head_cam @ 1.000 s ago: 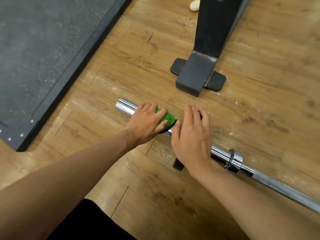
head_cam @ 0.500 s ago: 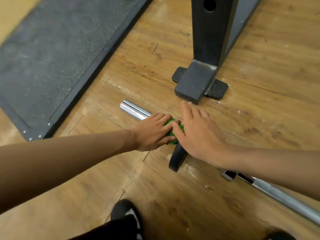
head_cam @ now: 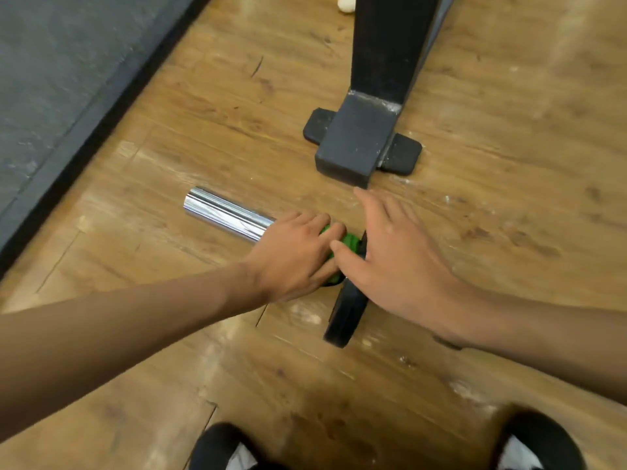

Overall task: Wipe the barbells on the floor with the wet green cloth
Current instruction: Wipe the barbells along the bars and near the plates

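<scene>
Nearest, two shoes (head_cam: 220,449) stand on the floor (head_cam: 509,232), on the near side of the barbell (head_cam: 227,215). A black plate (head_cam: 342,320) stands on edge on the barbell, and the right hand (head_cam: 397,262) lies flat over it with its fingers spread. Just beside the plate, the left hand (head_cam: 295,256) curls the green cloth (head_cam: 349,240) around the barbell. The barbell runs away to the left, so its bare chrome lies left of that hand. A rack foot (head_cam: 356,144) stands beyond the barbell.

Green cloth (head_cam: 349,241), chrome barbell (head_cam: 227,217), black plate (head_cam: 346,317).
</scene>
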{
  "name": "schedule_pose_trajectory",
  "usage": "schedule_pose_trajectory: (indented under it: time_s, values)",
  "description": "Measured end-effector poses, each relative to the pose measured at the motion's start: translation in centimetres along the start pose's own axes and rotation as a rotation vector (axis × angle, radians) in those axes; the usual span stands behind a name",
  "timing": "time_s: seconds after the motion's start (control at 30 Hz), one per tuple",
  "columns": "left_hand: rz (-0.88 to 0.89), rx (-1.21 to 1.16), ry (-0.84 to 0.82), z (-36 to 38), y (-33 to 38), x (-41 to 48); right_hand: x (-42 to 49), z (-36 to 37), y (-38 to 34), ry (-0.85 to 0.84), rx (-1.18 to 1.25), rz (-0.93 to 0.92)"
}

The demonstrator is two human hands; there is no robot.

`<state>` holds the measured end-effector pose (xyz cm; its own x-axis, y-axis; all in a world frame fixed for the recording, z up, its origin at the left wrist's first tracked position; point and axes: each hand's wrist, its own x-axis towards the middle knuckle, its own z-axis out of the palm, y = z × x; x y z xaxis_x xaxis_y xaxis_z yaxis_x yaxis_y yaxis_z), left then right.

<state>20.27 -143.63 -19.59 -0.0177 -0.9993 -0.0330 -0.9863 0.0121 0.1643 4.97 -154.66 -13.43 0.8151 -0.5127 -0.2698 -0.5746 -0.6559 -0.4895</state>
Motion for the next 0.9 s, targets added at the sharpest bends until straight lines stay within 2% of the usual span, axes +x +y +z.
schedule_pose_trajectory:
  time_s: [0.13, 0.23, 0.3, 0.43, 0.53, 0.63, 0.73, 0.8, 0.9]
  values:
    - [-0.043, 0.069, 0.096, 1.8, 0.2, -1.2, 1.0, -0.3, 0.4, 0.022, -0.025, -0.001]
    - [0.031, 0.208, 0.124, 2.7, 0.1, -4.3, -0.1, -0.1, -0.4, 0.022, -0.061, 0.041]
    - [0.049, 0.196, 0.093, 2.1, -0.6, -4.9, -1.7, 0.8, -1.3, 0.014, -0.101, 0.045]
    - [-0.089, 0.003, 0.062, 0.6, -0.7, -2.5, -4.1, 3.0, -1.4, -0.008, -0.272, -0.157]
    - [-0.12, -0.015, 0.113, 1.6, 1.4, -3.8, -4.4, 3.1, -1.2, -0.062, -0.316, -0.243]
    - [-0.055, 0.101, 0.114, 3.2, 3.0, -7.3, -4.5, 2.9, -1.1, -0.04, -0.292, -0.224]
    - [0.047, 0.167, 0.107, 2.6, 0.3, -9.1, -5.1, 3.7, -1.3, 0.026, -0.253, -0.239]
    - [-0.011, 0.147, 0.076, 1.3, -2.2, -8.9, -5.2, 4.0, -1.4, 0.041, -0.246, -0.264]
    - [-0.214, 0.088, 0.104, 0.4, -1.9, -6.8, -4.9, 3.9, -1.1, 0.004, -0.266, -0.274]
